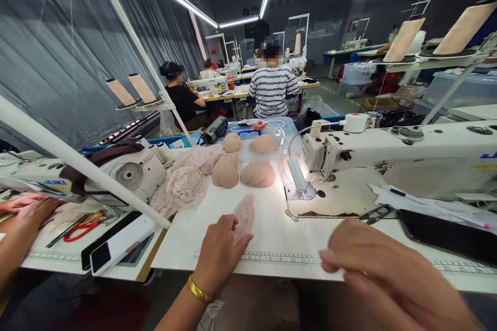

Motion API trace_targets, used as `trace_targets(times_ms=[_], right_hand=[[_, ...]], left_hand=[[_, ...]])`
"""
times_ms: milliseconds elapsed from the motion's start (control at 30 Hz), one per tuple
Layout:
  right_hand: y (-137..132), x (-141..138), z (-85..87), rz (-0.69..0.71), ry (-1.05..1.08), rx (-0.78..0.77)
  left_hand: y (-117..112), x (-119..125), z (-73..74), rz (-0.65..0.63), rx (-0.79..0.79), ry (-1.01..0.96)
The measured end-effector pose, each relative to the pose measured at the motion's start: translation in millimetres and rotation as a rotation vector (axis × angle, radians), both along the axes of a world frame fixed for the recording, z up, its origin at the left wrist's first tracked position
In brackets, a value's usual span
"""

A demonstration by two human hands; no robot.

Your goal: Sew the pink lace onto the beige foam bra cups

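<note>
Sheer pale mesh (245, 214) lies flat-looking on the white table (272, 217), at one o'clock from the left hand (223, 243). Its near end sits at the finger ends, between the bent fingers and the parted thumb; its pointed far end extends beyond them toward twelve o'clock. Contact is noted at the near end only. Whether the left hand pinches the mesh or merely presses it cannot be told.

The right hand (368, 253) is at three o'clock from the left, well apart from the mesh. It is motion-blurred, fingers curled inward; whether anything is inside them cannot be told. Just beyond it, toward twelve o'clock, lies a black clipper (378, 214); a dark phone (446, 235) is near, between two and three o'clock.

Taken from the mesh: beige cups (257, 173) in groups between eleven and one o'clock; a lace pile (190, 178) at ten; a lit lamp (297, 173) by the needle end of the sewing machine (407, 147), between one and two. A printed ruler (279, 257) runs along the near table edge, passing at six.

At nine o'clock from the left hand, on the adjoining table, are red scissors (82, 231) and a co-worker's hand (34, 209).
</note>
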State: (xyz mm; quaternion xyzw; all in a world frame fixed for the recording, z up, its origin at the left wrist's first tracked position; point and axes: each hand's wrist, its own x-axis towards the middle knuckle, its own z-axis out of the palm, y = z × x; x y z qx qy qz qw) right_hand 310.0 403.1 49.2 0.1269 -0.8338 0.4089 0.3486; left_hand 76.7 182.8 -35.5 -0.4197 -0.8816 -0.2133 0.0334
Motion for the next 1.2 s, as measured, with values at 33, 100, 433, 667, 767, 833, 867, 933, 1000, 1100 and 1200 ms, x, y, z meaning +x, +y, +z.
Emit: trace_targets(times_ms=[33, 100, 433, 667, 767, 833, 867, 933, 1000, 1100, 1200], right_hand=[[-1.8, -11.7, -6.1, -0.039, -0.052, -0.018], [-3.2, -32.6, -25.7, -0.079, -0.17, -0.045], [16.3, -52.1, -86.7, -0.136, -0.63, -0.286], [51.9, -48.4, -97.4, -0.25, -0.58, -0.406], [66.0, -43.4, -97.0, -0.286, -0.57, -0.394], [70.2, -41.8, -95.1, -0.293, -0.58, -0.353], [70.5, -42.4, -94.2, -0.301, -0.59, -0.314], [68.3, -46.6, -92.7, -0.337, -0.613, -0.219], [63.4, -54.4, -92.3, -0.381, -0.635, -0.108], [54.5, -67.7, -93.7, -0.425, -0.631, 0.035], [47.7, -75.8, -95.4, -0.413, -0.595, 0.073]], left_hand=[[5.8, -0.8, 2.3, 0.016, 0.001, -0.021], [17.1, -5.0, 4.8, -0.011, 0.001, -0.084], [44.6, -42.0, 80.6, -0.197, 0.209, -0.404], [63.5, 21.9, 82.2, -0.826, -0.014, -0.134], [61.4, 39.0, 49.2, -0.997, -0.19, -0.143], [56.2, 38.5, 37.5, -0.989, -0.169, -0.199], [53.6, 35.6, 35.5, -0.952, -0.127, -0.225], [50.4, 26.6, 35.9, -0.84, -0.026, -0.236], [51.7, 16.7, 36.4, -0.708, 0.061, -0.2], [62.4, 3.8, 27.6, -0.578, 0.132, -0.132], [78.1, -5.6, 9.5, -0.549, 0.174, -0.063]])
